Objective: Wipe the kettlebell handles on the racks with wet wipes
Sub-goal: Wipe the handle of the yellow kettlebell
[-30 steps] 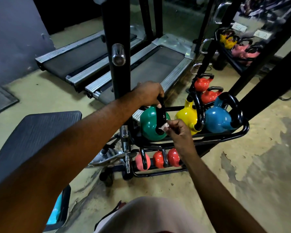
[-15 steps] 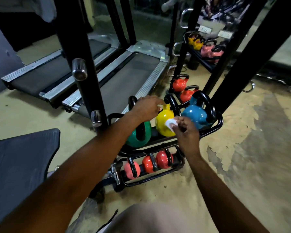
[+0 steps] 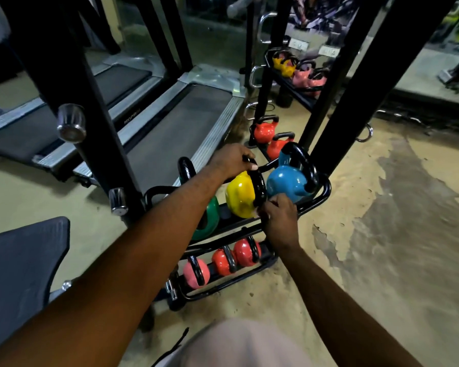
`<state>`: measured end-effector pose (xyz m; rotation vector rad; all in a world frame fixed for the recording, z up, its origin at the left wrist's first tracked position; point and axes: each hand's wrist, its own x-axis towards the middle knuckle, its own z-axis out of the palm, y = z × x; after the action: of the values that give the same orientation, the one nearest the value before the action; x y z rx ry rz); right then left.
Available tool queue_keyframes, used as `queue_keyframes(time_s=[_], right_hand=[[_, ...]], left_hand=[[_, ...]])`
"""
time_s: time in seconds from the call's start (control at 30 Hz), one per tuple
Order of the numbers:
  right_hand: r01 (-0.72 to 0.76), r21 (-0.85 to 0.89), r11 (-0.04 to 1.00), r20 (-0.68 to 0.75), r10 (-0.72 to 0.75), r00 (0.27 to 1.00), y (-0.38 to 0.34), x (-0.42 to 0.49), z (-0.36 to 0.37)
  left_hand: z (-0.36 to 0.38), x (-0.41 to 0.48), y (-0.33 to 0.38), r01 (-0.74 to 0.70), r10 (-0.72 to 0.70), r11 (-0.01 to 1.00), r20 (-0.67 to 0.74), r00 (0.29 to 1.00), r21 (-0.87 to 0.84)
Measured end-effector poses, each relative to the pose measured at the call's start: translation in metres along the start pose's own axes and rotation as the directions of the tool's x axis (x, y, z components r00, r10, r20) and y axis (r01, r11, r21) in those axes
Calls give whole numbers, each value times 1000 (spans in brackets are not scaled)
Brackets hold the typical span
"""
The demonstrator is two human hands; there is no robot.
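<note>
Item 1, nearest: pale cloth (image 3: 249, 343) at bottom centre, w/ both bare forearms running out past it toward the rack.
Item 2: dark bench pad (image 3: 19, 263), low at L edge.
Item 3: two-tier rack (image 3: 326, 190), black tube, on a worn concrete floor (image 3: 382, 234). Lower tier held 3 small kettlebells in a row: one pink (image 3: 194, 272) and two red (image 3: 243, 251).
Item 4: R hand (image 3: 279, 219), seen from the back, fingers curled tight round the lower end of the black handle (image 3: 259, 185). Whatever lay under the fingers was hidden.
Item 5: yellow kettlebell (image 3: 240, 197), upper tier, middle slot, between the two hands. Body was glossy yellow and rounded, w/ a thick black loop handle tilted toward the viewer.
Item 6: L hand (image 3: 232, 161), closed over the top of the same handle, knuckles up, thumb tip showing at the R side.
Item 7: green kettlebell (image 3: 210, 218) to the L, partly behind the L forearm. Blue kettlebell (image 3: 286, 182) was to the R, just beside the yellow one.
Item 8: black upright post (image 3: 90, 115) w/ chrome pegs, L of the rack.
Item 9: treadmill deck (image 3: 175, 123) behind the post.
Item 10, farthest: a second rack (image 3: 297, 95) w/ yellow and pink kettlebells.
</note>
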<state>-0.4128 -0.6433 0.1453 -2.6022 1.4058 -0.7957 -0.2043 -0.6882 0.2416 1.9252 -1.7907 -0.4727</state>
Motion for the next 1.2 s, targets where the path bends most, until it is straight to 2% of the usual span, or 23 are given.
queue_keyframes(time_s=[0.17,0.23,0.33,0.53,0.7,0.83,0.93,1.0,1.03,1.1,1.2], right_hand=[[38,93,995,-30,-36,999,-16,17,-2],[-37,245,969,-38,47,998,-14,9,1],[-198,445,874,-4,223,975,-9,0,6],[-257,528,809,-54,334,941,-10,-4,18],[-337,611,717,-12,433,901,-13,-1,17],[-311,636,706,-12,412,911,-14,1,12],[-300,638,709,-9,397,918,-14,1,12],[-305,634,711,-10,402,916,-13,1,13],[-306,626,717,-11,401,916,-13,2,13],[-305,604,736,-14,392,920,-11,2,14],[-305,613,729,-14,396,918,-13,2,12]], left_hand=[[1,4,-1,-5,5,999,6,1000,-33],[1,3,-3,-2,2,999,-2,1000,-43],[1,2,-5,-5,4,999,-10,1000,-52],[2,-1,-4,10,-11,997,-23,1000,-71],[6,-6,-2,16,-20,997,-52,998,-80],[4,-9,3,49,-52,996,-35,998,-76],[19,-20,8,116,-135,983,-137,981,-140],[37,-36,17,220,-293,930,-234,927,-296],[47,-46,20,289,-389,881,-226,893,-374],[68,-65,22,416,-527,783,-136,839,-463],[98,-78,13,514,-613,629,36,790,-583]])
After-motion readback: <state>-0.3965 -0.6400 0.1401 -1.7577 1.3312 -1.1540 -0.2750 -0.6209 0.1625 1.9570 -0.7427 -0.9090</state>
